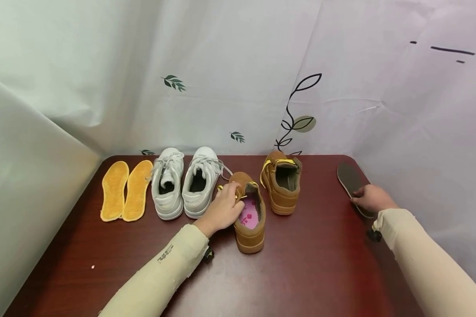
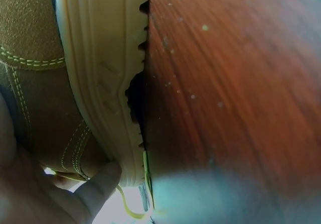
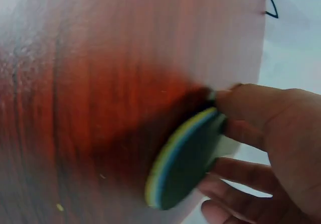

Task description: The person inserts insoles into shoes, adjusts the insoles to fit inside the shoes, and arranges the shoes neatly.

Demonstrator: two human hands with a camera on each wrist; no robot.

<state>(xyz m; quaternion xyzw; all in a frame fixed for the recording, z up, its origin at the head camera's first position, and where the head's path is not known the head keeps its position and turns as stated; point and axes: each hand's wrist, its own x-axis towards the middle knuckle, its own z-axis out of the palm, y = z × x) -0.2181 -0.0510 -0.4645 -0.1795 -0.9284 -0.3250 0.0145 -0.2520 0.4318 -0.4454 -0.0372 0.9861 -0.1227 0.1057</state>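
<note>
In the head view my left hand (image 1: 224,209) grips a brown shoe (image 1: 250,241) with yellow laces, from its left side near the lace opening. A pink insole (image 1: 249,214) with red marks shows inside that shoe. The left wrist view gives its pale sole edge (image 2: 100,58) close up, and the hand's fingers against the suede. At the right edge of the table my right hand (image 1: 374,199) pinches a dark insole (image 1: 348,176) by its side. Yellow and blue layers line this insole's edge (image 3: 168,161) in the right wrist view.
A second brown shoe (image 1: 284,200) stands right of the gripped one. Two white shoes, one at left (image 1: 168,207) and one beside it (image 1: 196,204), stand left of my left hand. Farther left lie two orange insoles (image 1: 115,189). A white curtain (image 1: 238,66) hangs behind the table (image 1: 301,264).
</note>
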